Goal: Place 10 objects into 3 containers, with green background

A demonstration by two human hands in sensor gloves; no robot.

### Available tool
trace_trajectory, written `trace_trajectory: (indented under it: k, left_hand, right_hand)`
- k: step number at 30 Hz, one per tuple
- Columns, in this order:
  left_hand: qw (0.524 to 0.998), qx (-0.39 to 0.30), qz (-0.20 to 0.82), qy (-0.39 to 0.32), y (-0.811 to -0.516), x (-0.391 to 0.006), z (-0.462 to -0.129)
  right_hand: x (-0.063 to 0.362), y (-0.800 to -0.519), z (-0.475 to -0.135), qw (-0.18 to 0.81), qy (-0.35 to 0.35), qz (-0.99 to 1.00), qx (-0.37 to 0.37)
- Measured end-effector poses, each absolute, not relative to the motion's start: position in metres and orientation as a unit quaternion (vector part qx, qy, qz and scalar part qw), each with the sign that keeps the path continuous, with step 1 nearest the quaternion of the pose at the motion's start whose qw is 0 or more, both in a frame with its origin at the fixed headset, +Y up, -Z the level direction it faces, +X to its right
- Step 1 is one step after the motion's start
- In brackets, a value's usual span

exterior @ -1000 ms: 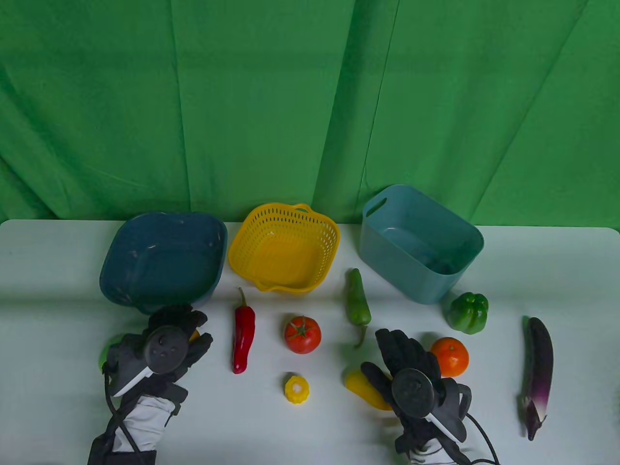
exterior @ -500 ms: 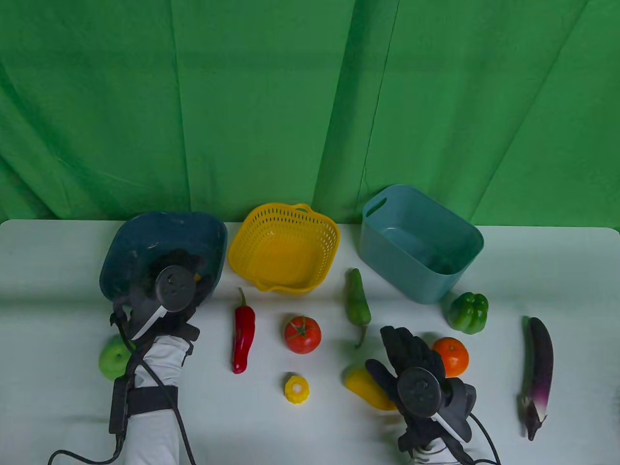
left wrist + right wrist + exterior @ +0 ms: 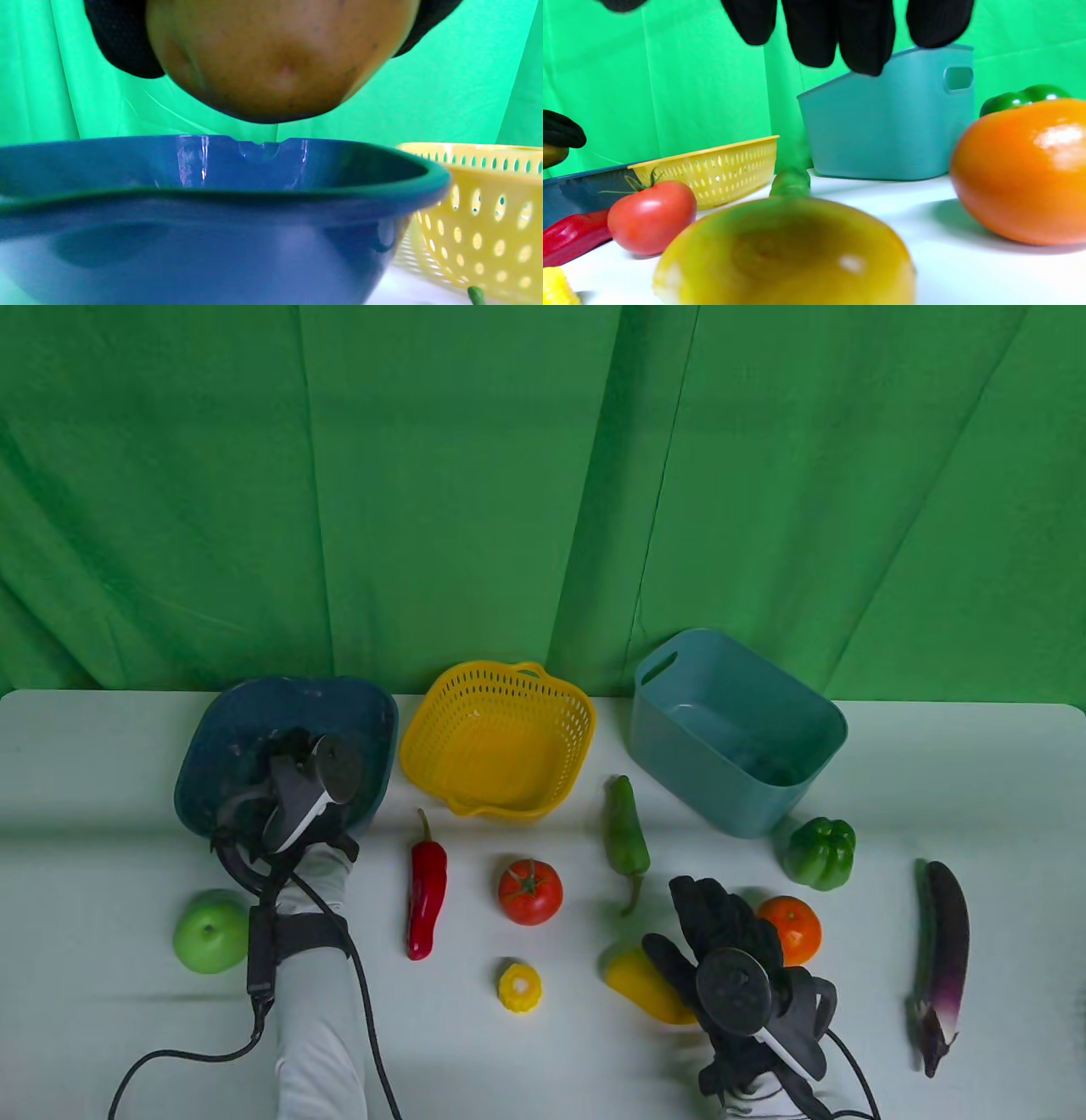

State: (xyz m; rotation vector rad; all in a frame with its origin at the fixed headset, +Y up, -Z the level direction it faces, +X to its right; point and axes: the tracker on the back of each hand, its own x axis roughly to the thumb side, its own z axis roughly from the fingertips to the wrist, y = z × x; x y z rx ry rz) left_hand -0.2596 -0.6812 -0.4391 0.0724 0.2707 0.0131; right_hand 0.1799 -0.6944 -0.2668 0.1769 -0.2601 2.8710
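Note:
My left hand reaches into the dark blue bowl and grips a yellow-brown fruit, held just above the bowl's rim. My right hand is open with its fingers spread, hovering over a yellow fruit on the table; it touches nothing. That fruit fills the front of the right wrist view. The yellow basket and the teal bin stand at the back.
On the table lie a green apple, red chili, tomato, corn piece, long green pepper, orange, green bell pepper and eggplant. A cable trails from my left arm.
My left hand lifted the fruit from beside the green apple and carried it back over the blue bowl, tilting downward. My right hand barely shifted.

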Motion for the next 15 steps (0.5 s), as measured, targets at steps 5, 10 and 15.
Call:
trace_trajectory:
  k: [5,10,15]
  left_hand:
    - [0.992,0.034,0.007,0.122,-0.689,-0.260,-0.441]
    - [0.992,0.028,0.024,0.122,-0.689,-0.263,-0.437]
    - [0.994,0.022,0.013,0.107,-0.686,-0.266,-0.427]
  right_hand:
    - [0.181,-0.694,-0.267,0.127,-0.089,0.986,0.058]
    - [0.181,-0.696,-0.268,0.125,-0.085,0.987,0.058]
    - [0.180,-0.696,-0.269,0.126,-0.083,0.987,0.059]
